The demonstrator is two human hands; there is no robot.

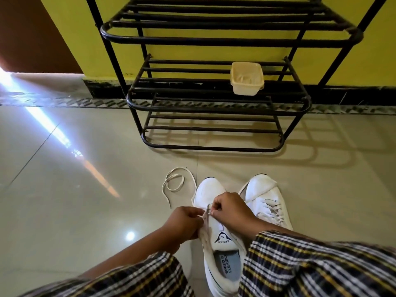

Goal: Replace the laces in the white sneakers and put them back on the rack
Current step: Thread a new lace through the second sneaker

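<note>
White sneakers (216, 215) (rack (214, 108) black).

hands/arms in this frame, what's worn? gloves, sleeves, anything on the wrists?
Both the left hand and right hand are bare: no gloves, and no rings or watch visible. Each forearm shows uncovered up to a loose checked sleeve, dark with white and yellow lines, same pattern on both arms.

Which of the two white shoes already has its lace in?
The right sneaker: a lace criss-crosses its eyelets. The left sneaker, which both hands are working on, shows bare eyelets down its length.
</note>
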